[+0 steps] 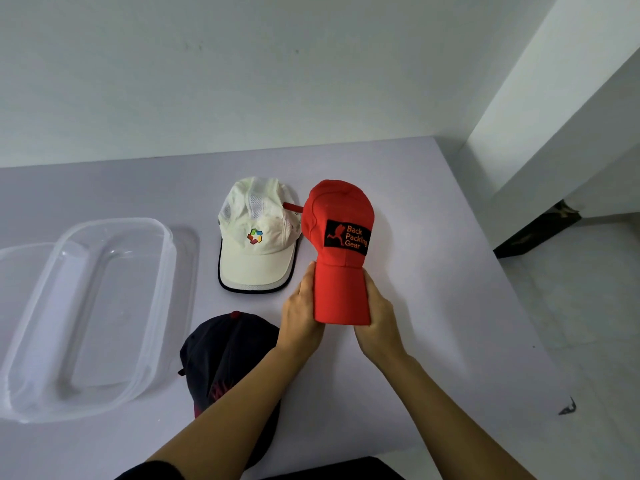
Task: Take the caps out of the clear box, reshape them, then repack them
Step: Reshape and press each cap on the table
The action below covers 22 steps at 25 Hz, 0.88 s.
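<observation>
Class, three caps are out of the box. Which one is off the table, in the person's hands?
The red cap with the black patch. The left hand and right hand squeeze its brim, while the white cap and dark cap lie on the table.

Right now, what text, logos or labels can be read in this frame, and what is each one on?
"Back Packing Gear": orange letters beside a running figure, on the black patch of the red cap held in both hands.
White cap: a multicoloured logo, no words.
Dark cap: red stitching near the arm, too hidden to read.
Clear box: no text visible.
</observation>
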Each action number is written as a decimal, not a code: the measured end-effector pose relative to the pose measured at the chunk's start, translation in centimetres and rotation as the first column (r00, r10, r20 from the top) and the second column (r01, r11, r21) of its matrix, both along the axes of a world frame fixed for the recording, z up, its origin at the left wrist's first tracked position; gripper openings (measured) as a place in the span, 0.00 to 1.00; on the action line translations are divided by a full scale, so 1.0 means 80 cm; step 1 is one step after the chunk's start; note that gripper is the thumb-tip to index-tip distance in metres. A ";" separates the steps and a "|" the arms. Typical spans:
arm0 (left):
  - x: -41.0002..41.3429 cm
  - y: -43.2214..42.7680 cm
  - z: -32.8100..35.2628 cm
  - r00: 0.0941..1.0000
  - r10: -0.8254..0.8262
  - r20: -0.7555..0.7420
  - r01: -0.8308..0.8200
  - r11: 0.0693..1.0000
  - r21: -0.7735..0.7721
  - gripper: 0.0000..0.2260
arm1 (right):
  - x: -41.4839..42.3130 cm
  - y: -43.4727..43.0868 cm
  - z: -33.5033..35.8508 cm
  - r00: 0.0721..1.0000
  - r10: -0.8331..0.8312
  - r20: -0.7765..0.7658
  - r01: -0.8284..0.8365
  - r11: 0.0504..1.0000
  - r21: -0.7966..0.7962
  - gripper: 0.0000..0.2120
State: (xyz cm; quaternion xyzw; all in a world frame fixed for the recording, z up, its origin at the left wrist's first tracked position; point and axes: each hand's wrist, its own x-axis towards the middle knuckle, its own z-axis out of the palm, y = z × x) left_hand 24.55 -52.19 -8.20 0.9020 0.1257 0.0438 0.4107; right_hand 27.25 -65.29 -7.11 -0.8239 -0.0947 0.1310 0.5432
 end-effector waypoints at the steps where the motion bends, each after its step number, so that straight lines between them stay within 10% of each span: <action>1: 0.000 0.005 0.000 1.000 -0.008 -0.019 0.008 0.999 0.035 0.28 | 0.001 -0.004 0.001 1.000 0.009 0.015 -0.008 0.999 -0.054 0.28; 9: -0.011 0.008 -0.002 0.997 -0.059 -0.055 0.074 0.942 0.328 0.28 | 0.013 -0.018 -0.001 0.930 0.164 0.328 0.026 0.863 -0.504 0.34; 22: -0.020 -0.019 0.020 0.998 0.013 -0.060 -0.003 0.988 0.155 0.29 | -0.007 0.008 0.013 0.963 0.118 0.244 0.011 0.882 -0.471 0.35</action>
